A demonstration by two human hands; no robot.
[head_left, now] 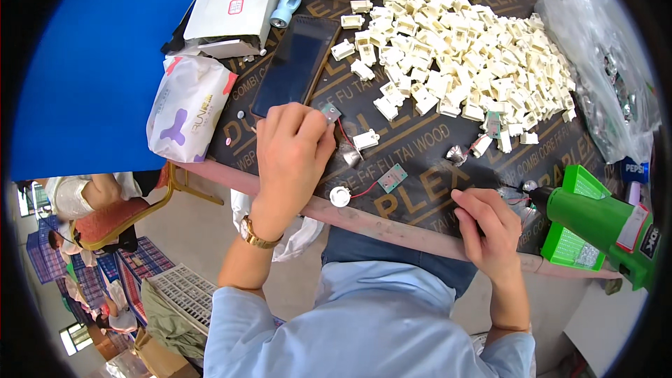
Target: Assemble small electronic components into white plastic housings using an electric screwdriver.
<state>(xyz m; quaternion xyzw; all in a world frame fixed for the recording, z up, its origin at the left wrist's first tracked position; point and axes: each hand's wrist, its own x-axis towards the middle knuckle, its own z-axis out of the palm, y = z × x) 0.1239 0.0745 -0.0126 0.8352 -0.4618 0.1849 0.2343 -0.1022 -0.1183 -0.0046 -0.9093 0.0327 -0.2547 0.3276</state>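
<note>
My left hand (290, 157), with a gold watch (259, 232) on its wrist, pinches a small green circuit board (331, 113) above the table. From that board a red wire runs down to a shiny silver piece (348, 156) beside a loose cream plastic housing (365, 140). Nearer the front edge, another green board (392, 178) is wired to a round white part (340, 197). My right hand (490, 222) is at the table's front edge, fingers curled and thumb close to them; whatever they hold, if anything, does not show.
Cream housings (462, 56) lie heaped at the back right. A green power tool (595, 217) rests over a green basket (570, 245). A clear bag (595, 63) lies far right. Left stand a phone (295, 63), tissue pack (189, 108), white box (231, 10) and small blue flashlight (285, 8).
</note>
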